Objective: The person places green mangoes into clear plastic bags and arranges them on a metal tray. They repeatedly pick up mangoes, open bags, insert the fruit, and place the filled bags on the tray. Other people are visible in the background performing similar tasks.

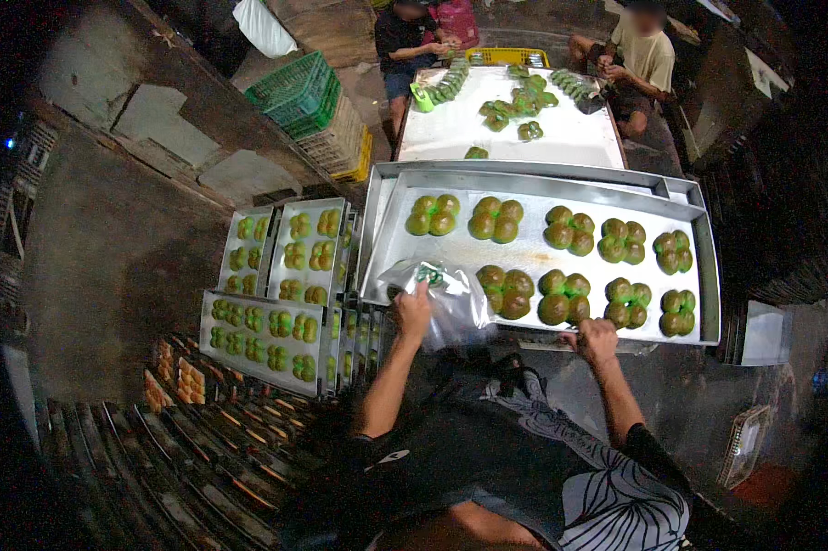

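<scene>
Before me is a metal baking tray (pixel 448 258) with two rows of green-brown bun clusters, such as the cluster (pixel 563 296) near the front edge. My left hand (pixel 412 313) is at the tray's front left, holding a clear plastic bag (pixel 458 303) with a green print; the bag hides that corner and whatever lies under it. Curled over the front rim, my right hand (pixel 595 342) grips the tray close to a bun cluster.
Another metal tray (pixel 679 193) lies beneath. Beyond is a white table (pixel 441 134) with bagged buns (pixel 527 100); two people sit at its far end. To the left stand stacked bun trays (pixel 259 337), plastic crates (pixel 297 93) and a dark rack (pixel 145 461).
</scene>
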